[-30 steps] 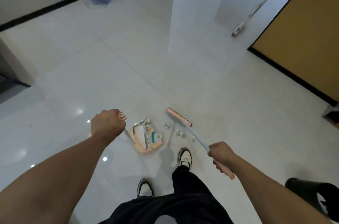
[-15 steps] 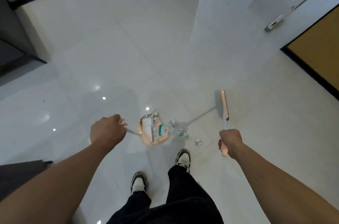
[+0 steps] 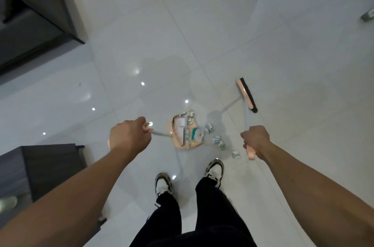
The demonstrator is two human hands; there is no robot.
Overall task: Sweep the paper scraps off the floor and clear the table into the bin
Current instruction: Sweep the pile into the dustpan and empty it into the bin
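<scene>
A peach dustpan stands on the white tiled floor, holding several paper scraps and a white card. My left hand grips the top of its long handle. My right hand grips the peach end of the broom handle. The broom head, peach with dark bristles, sits to the right of the dustpan and beyond the scraps. Several crumpled paper scraps lie on the floor between the dustpan mouth and my right hand.
My two shoes stand just behind the scraps. A dark low table or cabinet is at the lower left. A dark unit fills the upper left. A grey mop head shows at the right edge.
The broom head has swung away from the scraps to the right and further out. The view has tilted down and left, bringing the dark furniture into view. Both hands keep their grips.
</scene>
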